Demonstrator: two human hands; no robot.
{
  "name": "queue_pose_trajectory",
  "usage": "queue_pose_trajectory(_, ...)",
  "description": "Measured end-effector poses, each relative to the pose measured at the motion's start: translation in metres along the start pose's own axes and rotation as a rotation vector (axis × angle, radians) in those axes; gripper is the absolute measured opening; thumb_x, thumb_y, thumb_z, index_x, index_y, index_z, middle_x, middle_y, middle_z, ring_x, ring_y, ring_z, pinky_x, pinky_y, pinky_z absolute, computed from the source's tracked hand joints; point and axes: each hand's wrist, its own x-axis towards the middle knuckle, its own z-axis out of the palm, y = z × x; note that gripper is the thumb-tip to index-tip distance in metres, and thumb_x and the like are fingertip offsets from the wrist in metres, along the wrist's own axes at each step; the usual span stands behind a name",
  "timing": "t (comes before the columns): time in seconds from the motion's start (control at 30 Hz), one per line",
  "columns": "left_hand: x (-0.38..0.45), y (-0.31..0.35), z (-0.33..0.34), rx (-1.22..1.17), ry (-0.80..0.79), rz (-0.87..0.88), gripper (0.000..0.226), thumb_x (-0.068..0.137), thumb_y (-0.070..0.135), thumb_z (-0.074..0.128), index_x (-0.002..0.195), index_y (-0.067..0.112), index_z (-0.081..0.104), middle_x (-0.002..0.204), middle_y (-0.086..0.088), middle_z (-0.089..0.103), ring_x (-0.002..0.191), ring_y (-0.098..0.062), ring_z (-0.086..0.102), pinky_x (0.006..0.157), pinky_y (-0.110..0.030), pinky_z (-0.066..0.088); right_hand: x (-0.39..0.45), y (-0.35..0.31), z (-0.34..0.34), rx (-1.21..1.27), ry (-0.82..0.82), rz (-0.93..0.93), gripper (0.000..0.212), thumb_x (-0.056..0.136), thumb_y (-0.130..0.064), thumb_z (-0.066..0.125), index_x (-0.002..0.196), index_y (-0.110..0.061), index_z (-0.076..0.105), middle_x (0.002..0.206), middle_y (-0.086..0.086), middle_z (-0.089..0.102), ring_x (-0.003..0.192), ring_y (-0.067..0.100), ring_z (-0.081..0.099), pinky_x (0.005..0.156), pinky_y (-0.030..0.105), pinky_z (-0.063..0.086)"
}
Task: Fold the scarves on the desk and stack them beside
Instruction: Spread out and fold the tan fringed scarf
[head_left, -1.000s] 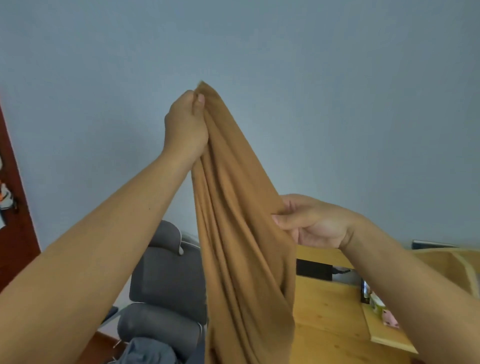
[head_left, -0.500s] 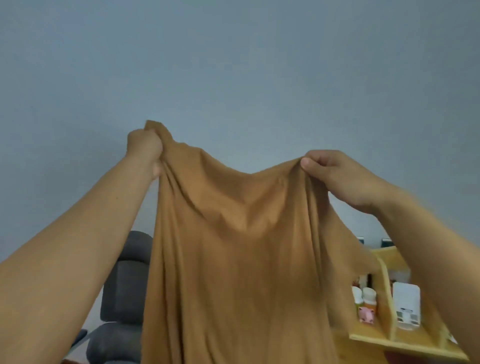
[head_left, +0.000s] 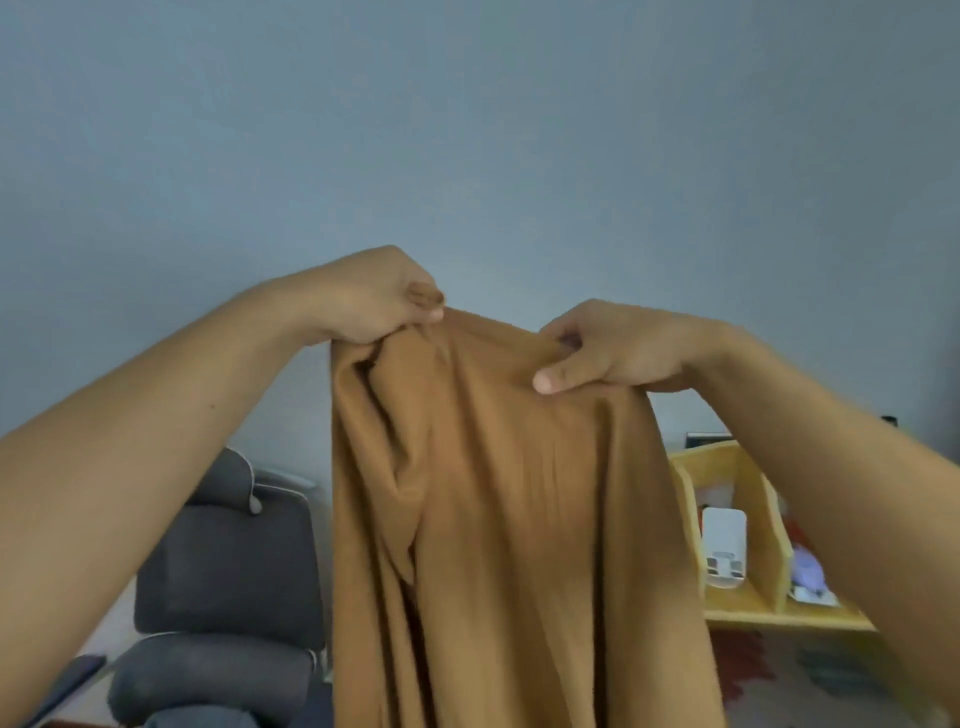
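Ochre scarf (head_left: 498, 519) hangs from your left hand (head_left: 374, 301) and right hand (head_left: 613, 348), each grip pinching its top edge, so it drapes straight for folding.

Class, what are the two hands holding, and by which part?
Both the left hand and right hand grip the brown scarf by its top edge.

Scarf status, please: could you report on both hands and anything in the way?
Left hand and right hand both pinch the brown scarf at its top edge. Scarf hangs raised, unfolded. Nothing blocking; grey chair behind.
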Motion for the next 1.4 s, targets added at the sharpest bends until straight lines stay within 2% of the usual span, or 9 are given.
queue_pose_trajectory(0.1, 0.007, -0.017, -0.007, 0.16, 0.321, -0.02, 0.013, 0.098, 0.021, 0.063, 0.093, 0.02, 0.075, 0.094, 0.004, 0.073, 0.097, -0.023, 0.065, 0.078, -0.02, 0.046, -0.011, 0.028, 0.005, 0.077, -0.254, 0.193, 0.027, 0.09, -0.016, 0.073, 0.115, -0.004, 0.072, 0.112, 0.009, 0.076, 0.102, 0.027, 0.073, 0.09, 0.034, 0.059)
queue_pose_trajectory(0.23, 0.002, -0.046, -0.011, 0.297, 0.564, -0.25, 0.032, 0.086, 0.009, 0.06, 0.108, 0.024, 0.077, 0.111, -0.018, 0.072, 0.104, -0.043, 0.065, 0.088, -0.042, 0.053, -0.025, 0.049, -0.007, 0.091, -0.115, 0.308, 0.03, 0.09, -0.029, 0.074, 0.11, -0.006, 0.073, 0.106, 0.008, 0.077, 0.098, 0.026, 0.074, 0.079, 0.032, 0.059)
queue_pose_trajectory(0.4, 0.003, -0.084, -0.002, 0.142, 0.638, -0.478, 0.027, 0.093, 0.013, 0.056, 0.111, 0.017, 0.076, 0.12, -0.023, 0.068, 0.112, -0.044, 0.063, 0.099, -0.042, 0.051, -0.028, 0.058, -0.019, 0.165, 0.541, 0.189, 0.014, 0.09, -0.028, 0.076, 0.095, -0.015, 0.077, 0.088, -0.002, 0.076, 0.078, 0.011, 0.07, 0.07, 0.019, 0.051)
queue_pose_trajectory(0.5, 0.014, -0.089, 0.012, -0.219, 0.575, -0.407, 0.019, 0.098, 0.014, 0.053, 0.09, 0.013, 0.07, 0.096, -0.014, 0.069, 0.097, -0.029, 0.065, 0.08, -0.031, 0.047, -0.021, 0.065, -0.026, 0.235, 1.147, 0.001, 0.016, 0.092, -0.022, 0.063, 0.077, -0.019, 0.069, 0.074, -0.004, 0.062, 0.068, 0.01, 0.052, 0.06, 0.027, 0.041)
queue_pose_trajectory(0.57, 0.015, -0.076, 0.021, -0.505, 0.487, -0.304, 0.019, 0.102, 0.017, 0.054, 0.087, 0.014, 0.064, 0.084, -0.01, 0.06, 0.086, -0.022, 0.058, 0.07, -0.029, 0.042, -0.018, 0.06, -0.03, 0.383, 1.274, -0.062, 0.018, 0.09, -0.022, 0.052, 0.077, -0.024, 0.065, 0.076, -0.003, 0.061, 0.072, 0.011, 0.052, 0.063, 0.033, 0.041)
queue_pose_trajectory(0.67, 0.007, -0.052, 0.029, -0.723, 0.237, -0.176, 0.03, 0.106, 0.034, 0.054, 0.102, 0.01, 0.071, 0.093, 0.001, 0.074, 0.088, -0.012, 0.069, 0.081, -0.025, 0.054, -0.019, 0.053, -0.035, 0.588, 1.153, -0.021, 0.019, 0.098, -0.019, 0.052, 0.096, -0.019, 0.071, 0.087, -0.003, 0.071, 0.077, 0.011, 0.064, 0.067, 0.03, 0.052)
queue_pose_trajectory(0.77, 0.005, -0.054, 0.032, -0.325, 0.123, -0.098, 0.033, 0.098, 0.042, 0.065, 0.075, 0.019, 0.062, 0.067, 0.015, 0.065, 0.067, 0.0, 0.06, 0.065, -0.021, 0.043, -0.026, 0.052, -0.041, 0.716, 0.977, 0.0, 0.015, 0.1, -0.02, 0.06, 0.095, -0.016, 0.074, 0.088, -0.001, 0.077, 0.081, 0.012, 0.072, 0.077, 0.029, 0.059)
queue_pose_trajectory(1.13, 0.022, -0.112, 0.037, -0.178, 0.267, -0.183, 0.013, 0.087, 0.027, 0.081, 0.088, 0.015, 0.074, 0.096, -0.007, 0.075, 0.1, -0.029, 0.069, 0.095, -0.041, 0.05, -0.051, 0.092, -0.052, 0.652, 0.574, 0.239, 0.042, 0.089, 0.006, 0.055, 0.128, -0.004, 0.066, 0.125, 0.01, 0.071, 0.118, 0.026, 0.067, 0.105, 0.043, 0.05)
queue_pose_trajectory(1.4, 0.022, -0.054, 0.062, -0.095, 0.069, -0.195, 0.054, 0.081, 0.016, 0.086, 0.131, 0.011, 0.066, 0.127, -0.006, 0.069, 0.117, -0.021, 0.064, 0.096, -0.022, 0.043, -0.052, 0.074, -0.012, 0.752, 0.516, 0.212, 0.029, 0.094, -0.018, 0.069, 0.122, -0.009, 0.071, 0.118, 0.008, 0.074, 0.109, 0.022, 0.071, 0.089, 0.034, 0.056)
